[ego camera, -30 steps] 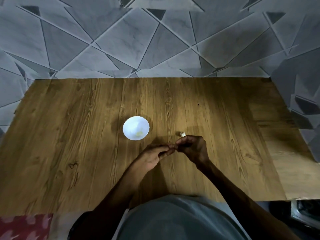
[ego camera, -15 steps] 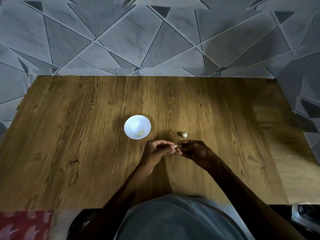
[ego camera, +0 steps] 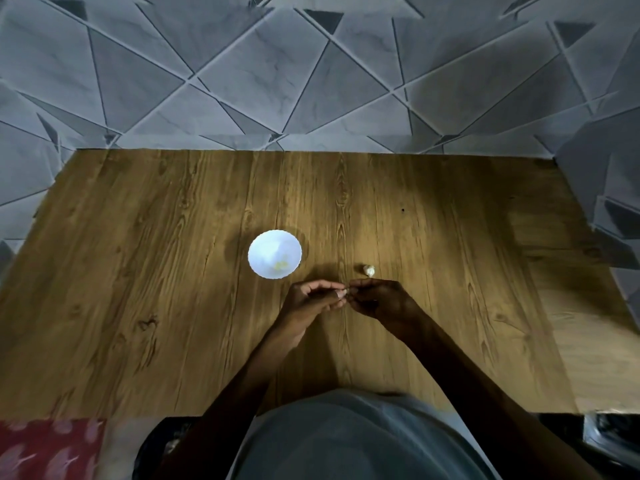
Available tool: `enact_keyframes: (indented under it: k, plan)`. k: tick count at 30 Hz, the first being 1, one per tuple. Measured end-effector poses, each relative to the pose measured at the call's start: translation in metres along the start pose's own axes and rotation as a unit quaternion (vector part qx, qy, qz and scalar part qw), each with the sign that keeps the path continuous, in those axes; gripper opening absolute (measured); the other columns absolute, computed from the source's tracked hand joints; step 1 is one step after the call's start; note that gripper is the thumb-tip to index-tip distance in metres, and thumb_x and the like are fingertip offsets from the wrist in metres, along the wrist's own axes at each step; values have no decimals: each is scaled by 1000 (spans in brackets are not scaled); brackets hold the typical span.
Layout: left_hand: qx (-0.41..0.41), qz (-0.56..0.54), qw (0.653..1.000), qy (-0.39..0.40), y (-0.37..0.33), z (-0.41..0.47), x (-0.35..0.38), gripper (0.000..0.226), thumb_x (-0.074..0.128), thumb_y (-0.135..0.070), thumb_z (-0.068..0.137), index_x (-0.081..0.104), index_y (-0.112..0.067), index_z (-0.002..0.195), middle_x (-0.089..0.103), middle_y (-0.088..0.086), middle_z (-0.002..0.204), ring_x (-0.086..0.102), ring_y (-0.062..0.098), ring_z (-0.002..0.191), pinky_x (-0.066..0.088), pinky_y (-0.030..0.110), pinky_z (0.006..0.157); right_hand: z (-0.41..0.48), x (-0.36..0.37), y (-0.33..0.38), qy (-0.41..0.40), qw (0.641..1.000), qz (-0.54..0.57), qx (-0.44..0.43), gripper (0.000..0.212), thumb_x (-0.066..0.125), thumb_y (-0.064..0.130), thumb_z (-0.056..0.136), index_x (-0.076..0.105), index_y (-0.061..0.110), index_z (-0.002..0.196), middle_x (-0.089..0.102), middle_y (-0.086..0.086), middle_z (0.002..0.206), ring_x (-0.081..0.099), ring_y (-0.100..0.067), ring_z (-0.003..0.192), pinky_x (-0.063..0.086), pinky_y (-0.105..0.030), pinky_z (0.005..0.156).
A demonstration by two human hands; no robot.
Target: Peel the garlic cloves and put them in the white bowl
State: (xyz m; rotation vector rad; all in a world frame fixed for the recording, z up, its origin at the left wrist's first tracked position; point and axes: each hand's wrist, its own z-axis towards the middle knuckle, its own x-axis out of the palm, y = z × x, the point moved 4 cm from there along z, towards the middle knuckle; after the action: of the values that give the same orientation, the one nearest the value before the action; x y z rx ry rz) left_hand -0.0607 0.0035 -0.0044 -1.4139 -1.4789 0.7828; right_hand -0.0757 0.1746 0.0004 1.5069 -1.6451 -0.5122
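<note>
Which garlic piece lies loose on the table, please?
The pale piece beyond the right hand; others are in the white bowl or pinched between it and the left hand.

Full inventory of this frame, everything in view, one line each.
white bowl: one, white, table centre
pale pieces: few, yellowish, inside the bowl
garlic piece: one, whitish, lying on table right of bowl
garlic clove: one, pale, held just nearer the camera than that piece
table: one, brown wood, mid-frame
tiled surface: one, grey geometric, beyond table
cloth: one, red patterned, bottom left
shirt: one, grey, bottom centre
left hand: one, pinching the clove
right hand: one, pinching the clove
</note>
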Motion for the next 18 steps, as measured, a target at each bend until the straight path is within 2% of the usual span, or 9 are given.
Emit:
enact_keyframes:
  k: [3,5,6,8,10,12,15,17,18]
  plan:
    - [10,11,1000,-12,1,0,-1,22,68,-1,87,70,4,108,72,22,99,70,27,91,55,35,88,2,2,0,-37,999,-37,-8,20,61,-8,87,68,-9,106,71,-18,96,69,-27,91,58,-30,77]
    - [12,29,999,-24,3,0,-2,22,67,3,86,69,8,108,72,22,99,70,24,91,56,33,87,5,3,1,-89,985,-137,-54,14,66,-5,86,72,-2,98,74,-14,92,71,-26,87,60,-27,72]
    - [12,48,998,-34,4,0,-3,22,67,4,85,70,7,107,72,20,98,70,23,92,57,33,88,8,3,2,-113,963,-227,-91,13,68,-3,86,74,4,95,75,-9,90,72,-23,84,60,-24,70]
    - [15,92,994,-56,7,2,-5,20,70,3,83,74,-1,102,74,12,97,70,22,96,57,35,88,11,7,5,-136,880,-421,-175,14,71,4,86,76,15,92,74,4,92,70,-10,79,55,-14,68]
    - [16,129,989,-74,7,3,-7,19,74,0,81,76,-12,95,76,3,92,70,18,95,58,32,86,11,10,8,-146,827,-491,-232,17,71,3,85,75,18,93,72,8,93,66,-1,76,48,-6,63]
    - [24,147,985,-83,3,3,-6,19,77,-3,78,76,-16,91,76,-2,88,70,14,92,58,26,80,8,14,12,-133,818,-495,-261,15,72,4,85,75,17,92,73,6,90,63,4,73,46,-3,62]
    - [44,148,985,-79,-3,4,-3,20,78,-1,76,75,-10,94,75,1,84,71,12,83,58,27,75,4,19,17,-92,825,-493,-262,8,74,10,85,76,14,91,73,5,84,59,8,66,46,-3,61]
    - [57,149,985,-72,-6,4,-2,23,77,0,76,74,-9,97,76,3,83,72,15,82,59,30,75,4,18,18,-83,830,-487,-260,8,74,9,85,77,13,91,74,3,83,61,5,66,50,-9,63]
    - [58,149,985,-69,-6,4,-3,25,77,-1,76,73,-9,99,76,4,83,72,17,83,59,31,76,4,17,18,-81,832,-482,-262,8,75,9,84,77,13,91,74,2,83,64,2,66,55,-16,64]
